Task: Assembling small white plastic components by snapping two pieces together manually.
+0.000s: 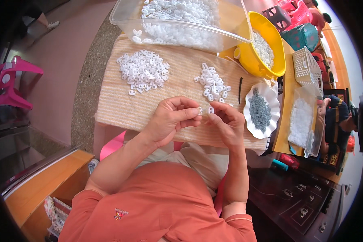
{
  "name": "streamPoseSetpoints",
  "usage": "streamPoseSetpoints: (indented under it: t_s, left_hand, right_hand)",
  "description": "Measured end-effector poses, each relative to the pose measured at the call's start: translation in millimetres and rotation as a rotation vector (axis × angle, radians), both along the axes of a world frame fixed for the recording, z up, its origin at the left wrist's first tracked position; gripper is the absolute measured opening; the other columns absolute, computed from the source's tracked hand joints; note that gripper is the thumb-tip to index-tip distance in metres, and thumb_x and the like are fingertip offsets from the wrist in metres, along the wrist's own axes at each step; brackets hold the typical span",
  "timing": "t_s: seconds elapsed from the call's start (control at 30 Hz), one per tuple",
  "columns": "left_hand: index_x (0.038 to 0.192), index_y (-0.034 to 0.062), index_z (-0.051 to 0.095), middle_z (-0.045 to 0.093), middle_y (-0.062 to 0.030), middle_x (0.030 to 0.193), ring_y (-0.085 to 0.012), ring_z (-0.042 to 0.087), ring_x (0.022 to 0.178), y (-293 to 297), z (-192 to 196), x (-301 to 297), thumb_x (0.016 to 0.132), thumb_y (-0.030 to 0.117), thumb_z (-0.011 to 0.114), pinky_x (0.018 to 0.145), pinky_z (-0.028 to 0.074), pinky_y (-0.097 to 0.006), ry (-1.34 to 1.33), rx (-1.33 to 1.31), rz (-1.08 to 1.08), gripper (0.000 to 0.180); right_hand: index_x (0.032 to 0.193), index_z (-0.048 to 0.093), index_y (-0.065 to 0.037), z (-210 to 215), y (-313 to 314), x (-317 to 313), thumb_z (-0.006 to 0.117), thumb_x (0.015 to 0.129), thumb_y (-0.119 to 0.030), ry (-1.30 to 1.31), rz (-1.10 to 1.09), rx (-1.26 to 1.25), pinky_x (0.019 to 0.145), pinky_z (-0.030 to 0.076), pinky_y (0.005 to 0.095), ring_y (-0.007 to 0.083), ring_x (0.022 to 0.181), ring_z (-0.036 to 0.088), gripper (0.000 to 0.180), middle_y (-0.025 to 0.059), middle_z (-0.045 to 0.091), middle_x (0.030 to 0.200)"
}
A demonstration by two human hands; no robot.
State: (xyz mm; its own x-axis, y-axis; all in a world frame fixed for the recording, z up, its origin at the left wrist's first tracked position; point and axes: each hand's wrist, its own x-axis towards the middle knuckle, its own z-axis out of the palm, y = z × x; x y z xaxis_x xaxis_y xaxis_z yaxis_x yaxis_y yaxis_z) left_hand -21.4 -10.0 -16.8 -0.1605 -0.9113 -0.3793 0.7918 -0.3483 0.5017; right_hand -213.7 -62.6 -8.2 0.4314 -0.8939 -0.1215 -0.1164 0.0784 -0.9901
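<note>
Over the near edge of the cloth-covered table, my left hand (175,117) pinches a small white plastic piece (200,111) between thumb and finger. Just beside it, my right hand (228,123) grips a white oval plastic piece with two holes (211,110). The two pieces are close together but apart. Beyond my right hand lies a loose pile of white oval pieces (214,82). A larger heap of flat white pieces with holes (144,70) spreads farther left. To the right, a white wavy-rimmed plate (275,105) bears many small grey parts (259,111).
A clear plastic bin (125,20) of white pieces stands at the back, with a yellow basin (280,52) right of it. A thin black strip (240,90) lies near the plate. Farther right are a white perforated basket (306,66), a clear tray (318,121) and another person (336,117).
</note>
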Motion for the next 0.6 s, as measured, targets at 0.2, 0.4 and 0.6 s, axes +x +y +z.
streamPoseSetpoints:
  t_s: [0.2,0.4,0.6]
  left_hand:
    - [0.096,0.0012,0.062,0.066,-0.0076,0.086,-0.0165,0.066,0.078,0,-1,-2,0.085,0.001,0.063,0.071,0.058,-0.03,-0.044,0.006,-0.017,0.011]
    - [0.097,0.001,0.062,0.066,-0.0092,0.086,-0.0169,0.066,0.077,-2,-2,-2,0.085,0.001,0.063,0.071,0.057,-0.029,-0.058,0.011,-0.036,0.012]
    - [0.097,0.0008,0.062,0.066,-0.0099,0.085,-0.0172,0.066,0.076,-2,-3,-3,0.084,-0.001,0.063,0.07,0.057,-0.029,-0.039,0.002,-0.042,0.013]
  right_hand:
    - [0.111,0.058,0.004,-1,1,0,0.066,0.084,-0.003,-0.098,0.024,0.128,0.069,0.05,0.0235,0.0101,0.077,0.061,0.03,0.004,0.061,0.087]
    - [0.111,0.056,0.004,-10,2,5,0.064,0.084,0.0,-0.243,0.067,0.185,0.071,0.052,0.0252,0.0125,0.08,0.062,0.028,0.0071,0.063,0.092]
    - [0.114,0.056,0.005,-6,4,7,0.063,0.084,0.002,-0.308,0.08,0.266,0.077,0.052,0.0272,0.0137,0.085,0.063,0.031,0.009,0.064,0.097]
